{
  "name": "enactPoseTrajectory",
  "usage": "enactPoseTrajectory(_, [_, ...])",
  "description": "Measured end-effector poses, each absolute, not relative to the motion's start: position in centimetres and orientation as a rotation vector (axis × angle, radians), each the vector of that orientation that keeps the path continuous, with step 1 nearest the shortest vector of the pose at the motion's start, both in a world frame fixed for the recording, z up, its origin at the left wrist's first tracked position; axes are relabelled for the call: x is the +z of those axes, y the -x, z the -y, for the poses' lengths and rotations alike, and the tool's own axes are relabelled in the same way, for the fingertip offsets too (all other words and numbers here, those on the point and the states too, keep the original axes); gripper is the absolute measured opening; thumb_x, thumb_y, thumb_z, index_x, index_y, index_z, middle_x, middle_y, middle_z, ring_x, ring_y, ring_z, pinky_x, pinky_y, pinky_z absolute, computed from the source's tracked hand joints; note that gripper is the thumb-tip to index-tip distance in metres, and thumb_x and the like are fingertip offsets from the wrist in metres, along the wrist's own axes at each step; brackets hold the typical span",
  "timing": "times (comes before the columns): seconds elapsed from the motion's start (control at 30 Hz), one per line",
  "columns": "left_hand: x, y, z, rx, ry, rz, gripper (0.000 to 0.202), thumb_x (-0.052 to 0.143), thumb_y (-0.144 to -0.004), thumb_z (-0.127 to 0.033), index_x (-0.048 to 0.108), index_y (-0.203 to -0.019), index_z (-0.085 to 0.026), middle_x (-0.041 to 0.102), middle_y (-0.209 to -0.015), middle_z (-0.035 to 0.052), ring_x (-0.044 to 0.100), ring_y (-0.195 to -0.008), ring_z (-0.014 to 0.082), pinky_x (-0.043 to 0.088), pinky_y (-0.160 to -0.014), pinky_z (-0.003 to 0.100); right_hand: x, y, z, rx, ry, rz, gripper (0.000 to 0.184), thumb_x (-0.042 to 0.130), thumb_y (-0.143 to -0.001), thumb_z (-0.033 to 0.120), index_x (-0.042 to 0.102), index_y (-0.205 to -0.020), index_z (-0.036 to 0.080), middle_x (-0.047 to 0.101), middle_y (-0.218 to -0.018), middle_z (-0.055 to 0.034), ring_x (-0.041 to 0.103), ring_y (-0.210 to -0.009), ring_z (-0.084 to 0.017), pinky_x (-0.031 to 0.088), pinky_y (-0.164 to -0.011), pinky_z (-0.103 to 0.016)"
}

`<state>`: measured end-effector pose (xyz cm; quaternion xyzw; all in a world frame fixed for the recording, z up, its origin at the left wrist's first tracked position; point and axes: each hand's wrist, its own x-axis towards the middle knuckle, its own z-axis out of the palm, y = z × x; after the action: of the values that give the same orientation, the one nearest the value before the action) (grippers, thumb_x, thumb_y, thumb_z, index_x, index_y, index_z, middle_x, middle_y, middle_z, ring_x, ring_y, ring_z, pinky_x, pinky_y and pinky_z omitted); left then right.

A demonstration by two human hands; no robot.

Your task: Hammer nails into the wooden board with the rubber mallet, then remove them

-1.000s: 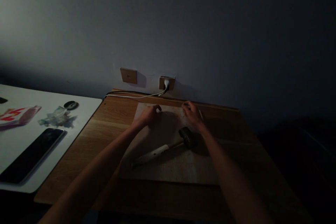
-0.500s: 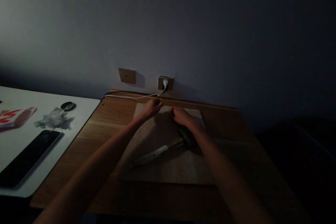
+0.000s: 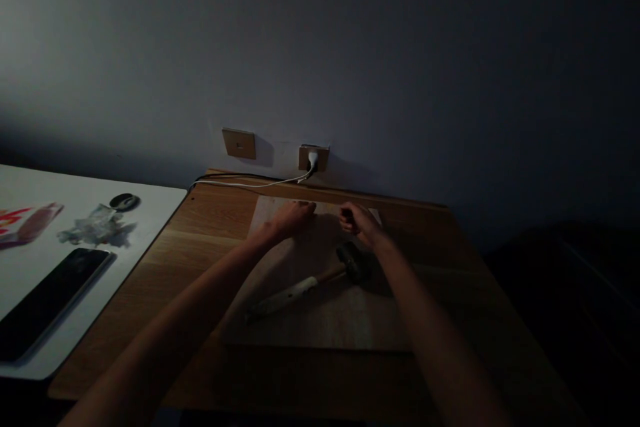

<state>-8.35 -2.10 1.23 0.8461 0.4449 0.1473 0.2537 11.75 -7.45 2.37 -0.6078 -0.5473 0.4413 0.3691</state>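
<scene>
Over the far part of a pale wooden board [image 3: 305, 320], my left hand [image 3: 295, 217] is low, its fingers closed and pointing right. Whatever it may be pinching is too dark and small to name. To its right, apart from it, my right hand [image 3: 359, 221] is curled with the thumb side up; anything inside those fingers is hidden. Just nearer than the right hand lies a mallet [image 3: 353, 261] with a dark head. Its handle, partly white, slants toward the near left of the board. Neither hand is on the mallet.
The board lies on a wooden table [image 3: 195, 267] against the wall. Cables [image 3: 240, 183] run along its back edge to a wall socket [image 3: 314, 157]. On a white table [image 3: 155, 207] at left are a phone [image 3: 50, 300], a crumpled clear bag [image 3: 100, 227], a black roll [image 3: 125, 202] and a red-and-white packet [image 3: 30, 221].
My hands have moved further apart. The right one has shifted right and turned thumb side up, while the left has come down slightly toward the board. The mallet stays in place.
</scene>
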Motion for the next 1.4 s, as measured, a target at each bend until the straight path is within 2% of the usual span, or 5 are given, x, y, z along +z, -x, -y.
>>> enactPoseTrajectory(0.27, [1.9,6.2,1.3,0.525,-2.140,-1.256,0.030,0.038,-0.094,-0.027,0.064,-0.085,-0.016,0.069,-0.080,0.0084,0.068,-0.080,0.0217,0.049,-0.075,0.031,2.1,-11.7,7.0,0.885,1.825,1.646,0.005,0.060,-0.077,0.016,0.062,-0.077,0.021,0.072,-0.084,-0.0051,0.065,-0.088,-0.022,0.047,-0.080,-0.029])
enactPoseTrajectory(0.57, [0.9,8.0,4.9,0.769,-1.896,-0.977,0.032,0.041,-0.095,-0.040,0.063,-0.103,-0.018,0.073,-0.100,0.0051,0.067,-0.094,0.0192,0.052,-0.084,0.029,3.3,-10.2,8.0,0.924,1.638,1.891,0.050,0.053,-0.081,0.005,0.060,-0.126,0.023,0.071,-0.126,-0.0067,0.065,-0.116,-0.021,0.047,-0.102,-0.037])
enactPoseTrajectory(0.73, [1.1,12.6,7.2,0.833,-1.943,-0.840,0.039,0.043,-0.101,-0.047,0.059,-0.125,-0.021,0.067,-0.129,0.0092,0.062,-0.120,0.0232,0.047,-0.106,0.039,2.7,-12.9,10.8,0.910,1.512,1.803,0.048,0.056,-0.088,0.022,0.055,-0.136,0.025,0.069,-0.127,-0.0086,0.066,-0.116,-0.020,0.051,-0.101,-0.038])
enactPoseTrajectory(1.0, [-0.6,24.5,15.9,0.782,-2.431,-1.098,0.024,0.046,-0.101,-0.034,0.065,-0.112,-0.023,0.070,-0.116,0.0088,0.062,-0.115,0.0243,0.053,-0.098,0.041,-3.5,-19.3,21.4,0.014,2.134,1.584,0.038,0.049,-0.091,0.039,0.068,-0.115,0.017,0.070,-0.114,-0.0198,0.066,-0.110,-0.034,0.049,-0.099,-0.053])
enactPoseTrajectory(1.4, [-1.6,33.3,20.7,0.854,-2.342,-1.682,0.039,0.037,-0.101,-0.043,0.048,-0.135,-0.026,0.050,-0.148,0.0106,0.054,-0.133,0.0288,0.049,-0.110,0.049,-4.5,-11.6,21.5,0.275,1.988,1.452,0.059,0.047,-0.093,0.060,0.059,-0.134,0.018,0.068,-0.130,-0.0190,0.066,-0.117,-0.034,0.050,-0.100,-0.055])
